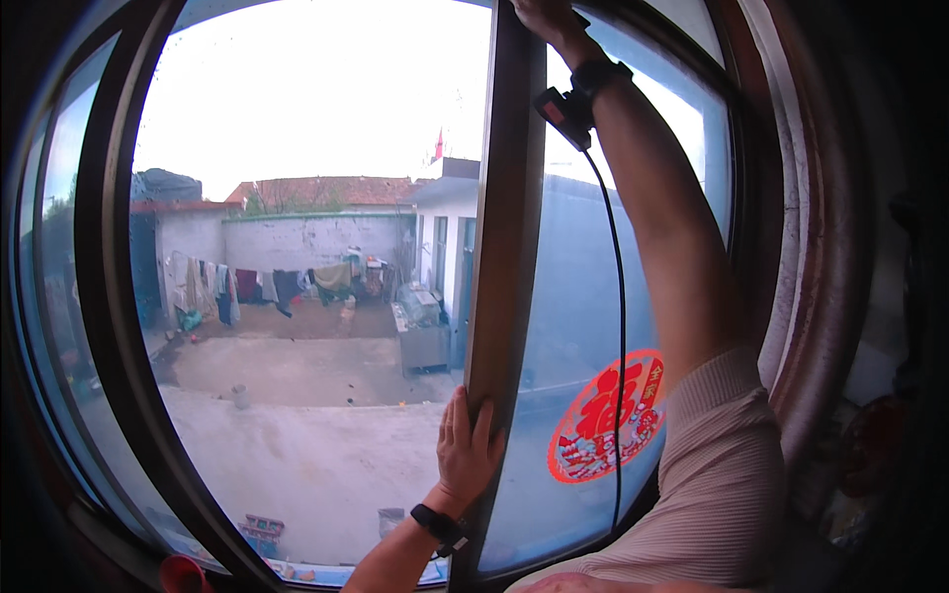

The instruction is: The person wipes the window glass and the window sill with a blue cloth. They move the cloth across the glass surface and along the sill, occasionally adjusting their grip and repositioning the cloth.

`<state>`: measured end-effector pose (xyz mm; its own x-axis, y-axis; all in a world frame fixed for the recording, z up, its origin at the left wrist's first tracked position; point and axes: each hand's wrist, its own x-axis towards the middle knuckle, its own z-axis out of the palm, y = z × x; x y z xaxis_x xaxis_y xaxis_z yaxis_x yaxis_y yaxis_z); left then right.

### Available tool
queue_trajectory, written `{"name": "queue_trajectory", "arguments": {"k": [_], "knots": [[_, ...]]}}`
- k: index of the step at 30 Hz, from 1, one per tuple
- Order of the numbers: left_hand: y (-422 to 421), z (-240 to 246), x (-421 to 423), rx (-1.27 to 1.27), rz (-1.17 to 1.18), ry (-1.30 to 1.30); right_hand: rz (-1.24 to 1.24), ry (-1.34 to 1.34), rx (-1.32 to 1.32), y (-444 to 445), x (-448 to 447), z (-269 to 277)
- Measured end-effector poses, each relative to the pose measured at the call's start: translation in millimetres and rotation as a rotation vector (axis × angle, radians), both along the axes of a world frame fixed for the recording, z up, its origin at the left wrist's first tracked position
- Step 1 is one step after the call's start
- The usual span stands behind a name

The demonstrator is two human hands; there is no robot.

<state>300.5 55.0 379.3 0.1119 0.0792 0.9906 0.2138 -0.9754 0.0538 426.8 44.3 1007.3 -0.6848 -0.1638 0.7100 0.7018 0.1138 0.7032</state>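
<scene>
My left hand (468, 446) lies against the lower part of a dark vertical window stile (511, 222), fingers pointing up and somewhat apart. A black band (437, 523) circles that wrist. My right hand (549, 21) is raised to the top of the same stile; its fingers are cut off by the picture's upper edge, so its grip is hidden. On the right wrist is a black strap (599, 76) with a small black device (563, 117). A black cable (621, 296) hangs from the device, passing before the right pane (578, 274).
A round red and gold sticker (609, 416) bearing writing is on the right pane. Another dark frame bar (111, 244) stands at left. A red plastic object (184, 574) sits at the lower left. Through the glass appear a concrete yard (296, 445) and a laundry line (259, 285).
</scene>
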Motion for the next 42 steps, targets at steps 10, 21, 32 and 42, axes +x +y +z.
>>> {"name": "queue_trajectory", "arguments": {"k": [10,21,32,42], "knots": [[-7.2,-17.4,-17.9,-0.067,-0.149,-0.033,-0.026,0.162,0.036,-19.8,-21.3,-274.3],[-55.3,-118.6,-122.0,-0.245,-0.014,0.167,-0.323,0.272,-0.554,-65.2,-25.9,-642.3],[-85.3,-173.7,-162.6,-0.451,0.028,0.336,-0.083,0.507,-0.223,-33.8,7.0,-547.2],[-109.2,-176.6,-170.4,-0.462,-0.004,0.367,-0.069,0.425,-0.535,-93.8,-14.0,-693.2]]}}
